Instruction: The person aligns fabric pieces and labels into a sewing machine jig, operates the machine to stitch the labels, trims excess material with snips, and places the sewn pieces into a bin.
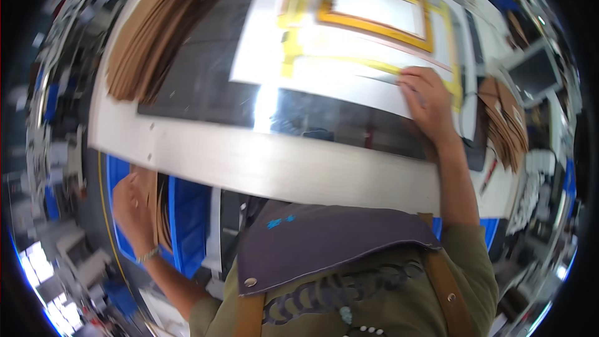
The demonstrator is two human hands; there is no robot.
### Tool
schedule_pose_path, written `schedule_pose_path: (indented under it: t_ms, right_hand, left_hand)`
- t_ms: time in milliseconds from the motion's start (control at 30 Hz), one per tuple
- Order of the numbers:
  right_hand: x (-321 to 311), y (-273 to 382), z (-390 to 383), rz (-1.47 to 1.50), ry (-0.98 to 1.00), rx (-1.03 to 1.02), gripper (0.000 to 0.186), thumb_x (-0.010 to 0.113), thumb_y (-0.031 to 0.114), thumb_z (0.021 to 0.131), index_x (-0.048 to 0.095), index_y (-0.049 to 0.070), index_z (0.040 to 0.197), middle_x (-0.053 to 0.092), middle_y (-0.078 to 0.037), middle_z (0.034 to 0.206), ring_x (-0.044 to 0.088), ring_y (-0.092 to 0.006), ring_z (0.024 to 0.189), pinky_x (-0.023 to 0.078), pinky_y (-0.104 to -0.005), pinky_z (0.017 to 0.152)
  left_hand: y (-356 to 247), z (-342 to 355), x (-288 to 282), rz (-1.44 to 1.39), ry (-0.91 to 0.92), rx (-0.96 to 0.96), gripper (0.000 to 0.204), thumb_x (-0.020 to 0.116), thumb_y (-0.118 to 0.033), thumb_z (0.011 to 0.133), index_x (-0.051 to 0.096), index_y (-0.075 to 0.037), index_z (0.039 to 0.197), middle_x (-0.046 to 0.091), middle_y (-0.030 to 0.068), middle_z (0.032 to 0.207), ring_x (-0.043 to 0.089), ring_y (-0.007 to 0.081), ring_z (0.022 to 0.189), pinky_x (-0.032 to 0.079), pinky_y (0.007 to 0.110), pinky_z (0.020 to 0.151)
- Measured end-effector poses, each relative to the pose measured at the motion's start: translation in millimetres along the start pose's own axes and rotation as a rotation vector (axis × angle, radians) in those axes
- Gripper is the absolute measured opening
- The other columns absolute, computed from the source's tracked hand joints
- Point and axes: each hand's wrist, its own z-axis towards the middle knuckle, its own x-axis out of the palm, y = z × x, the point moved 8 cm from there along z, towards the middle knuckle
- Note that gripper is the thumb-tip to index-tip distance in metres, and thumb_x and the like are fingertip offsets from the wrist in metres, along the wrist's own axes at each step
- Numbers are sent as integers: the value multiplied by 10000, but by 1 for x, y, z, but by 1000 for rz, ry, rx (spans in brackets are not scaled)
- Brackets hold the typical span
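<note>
At the right side of the workbench (281, 163), the right hand (430, 106) is out over the work surface — fingers bent, thumb and forefinger close together, tips at the end of a narrow yellow strip (359, 61). Can't tell whether they pinch it or just rest there. Strip runs leftward from the fingertips across a white sheet (256, 56), parts of it washed out by glare. Just beyond the strip, an orange-yellow rectangular frame (374, 30) sits on the sheet, pale inside. White sheet lies on a dark, glossy mat (206, 87), which reflects a bright light streak.

Left hand (134, 206) is low on the left, below the bench edge, bracelet (148, 254) on the wrist. It's at a blue bin (189, 224), by brown flat pieces (148, 182) standing in it. Fingers look curled but blurred — can't tell if they grip a piece.

Further out: big stack of brown sheets (146, 37) at the bench's far left, beside the mat; smaller brown bundle (502, 122) at the right, past the right hand. Near that bundle, a slim red tool (489, 171) on the bench; behind it, a dark-screened monitor (535, 73). Dark apron flap (337, 237) hangs forward between the forearms, just below the bench edge.
</note>
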Motion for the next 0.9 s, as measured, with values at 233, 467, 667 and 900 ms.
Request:
schedule_pose_path:
  t_ms: [233, 467, 667, 900]
  right_hand:
    - [-34, -12, 11, 13, -137, 85, 170, 736, 75, 955, 764, 45, 1120, 757, -102, 1217, 686, -306, 1145, 550, -386, 991]
    - [-68, -13, 9, -269, -30, 22, 185, 750, 58, 958, 785, 45, 1139, 747, -86, 1294, 670, -304, 1208, 534, -415, 1041]
    - [-133, -67, -2, -279, -204, 332, 164, 736, 111, 976, 782, 51, 1122, 756, -80, 1244, 703, -286, 1126, 565, -396, 932]
    - [-142, -62, 28, -232, -215, 282, 245, 719, 145, 996, 749, 61, 1224, 747, -130, 1202, 706, -343, 1060, 552, -446, 926]
  left_hand:
    - [-189, 35, -106, -918, -1052, 1143, 439, 522, -347, 1139, 493, 6, 1398, 590, 203, 1313, 694, 350, 977, 632, 391, 722]
    - [-270, 72, -104, -1593, -969, 1335, 428, 600, -335, 1111, 582, -88, 1459, 583, 64, 1504, 507, 191, 1425, 535, 276, 950]
    - [-276, 75, -70, -1339, -961, 1248, 441, 606, -382, 1109, 660, -57, 1402, 693, 57, 1400, 594, 187, 1338, 568, 248, 844]
    - [-304, 151, 35, -1161, -66, 733, 191, 705, -42, 1029, 690, 12, 1212, 751, 119, 1016, 683, 199, 868, 543, 288, 759]
